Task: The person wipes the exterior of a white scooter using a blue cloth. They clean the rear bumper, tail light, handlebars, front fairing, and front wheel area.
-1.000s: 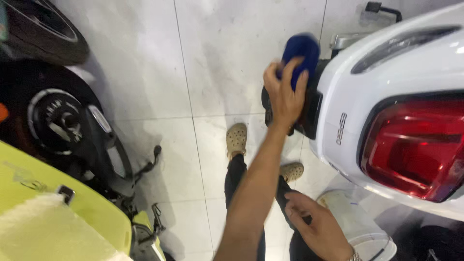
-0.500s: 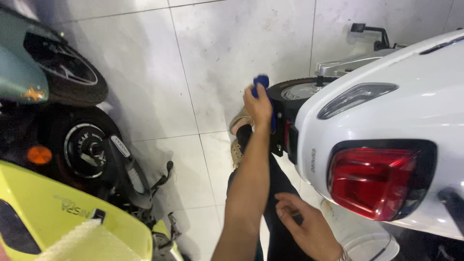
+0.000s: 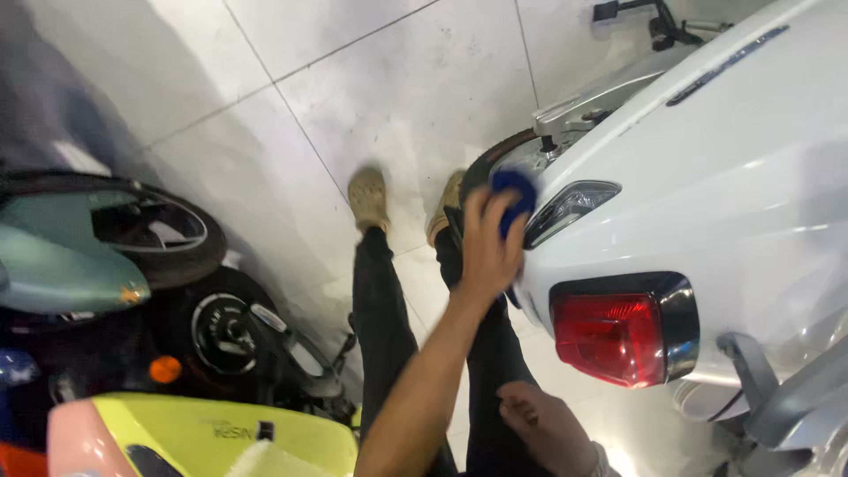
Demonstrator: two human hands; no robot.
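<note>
Blue cloth [image 3: 515, 196] fills the grip of the left hand [image 3: 488, 247] in the head view, a little right of centre, pressed against the rear flank of the white scooter [image 3: 707, 177]. The fingers are curled shut over the cloth, which touches the body panel just beside the clear side lamp [image 3: 570, 210] at about 2 o'clock from the hand. The red tail light [image 3: 609, 340] sits lower, at about 4 o'clock from that hand, apart from the cloth.

At the bottom edge, around 6 o'clock, the right hand [image 3: 543, 428] rests on the dark trouser leg [image 3: 495, 353]; its fingers look loosely bent and hold nothing that shows.

As a judgement, the wiping is under way at the scooter's rear side. The white panel above the tail light already looks glossy, though whether it has been wiped cannot be told. The tail light, its dark surround and the lower grey parts at 5 o'clock lie away from the cloth.

At 9 o'clock stand a pale green scooter [image 3: 62, 265] and a dark wheel [image 3: 221, 331], with a yellow scooter body [image 3: 203, 433] at 7 o'clock, all well apart from both hands on the tiled floor [image 3: 353, 79].
</note>
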